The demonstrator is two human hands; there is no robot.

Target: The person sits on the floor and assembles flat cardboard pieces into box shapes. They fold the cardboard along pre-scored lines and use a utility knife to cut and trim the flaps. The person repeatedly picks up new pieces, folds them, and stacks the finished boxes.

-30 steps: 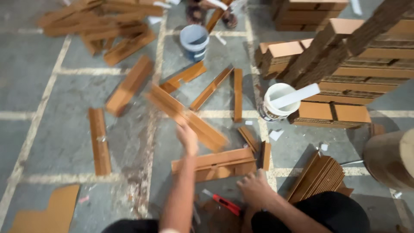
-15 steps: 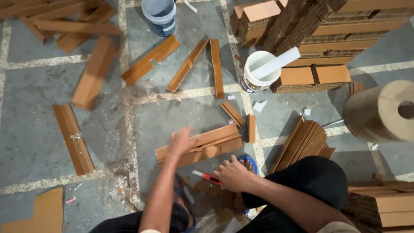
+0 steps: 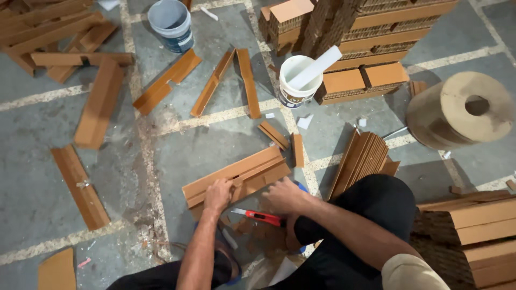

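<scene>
— Left hand (image 3: 217, 194)? Right hand (image 3: 283, 196)?
— Both pressing down, fingers curled, on the long folded cardboard strip (image 3: 236, 175) lying on the concrete floor (image 3: 177, 145) just ahead of the knees.
— Nearby?
— Red utility knife (image 3: 259, 216) lying loose just nearer; white bucket (image 3: 294, 81) standing farther off.

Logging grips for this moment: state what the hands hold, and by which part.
Both hands rest on the long cardboard piece: the left hand on its near edge left of middle, the right hand on the near edge towards its right end. The red cutter lies unheld.
</scene>
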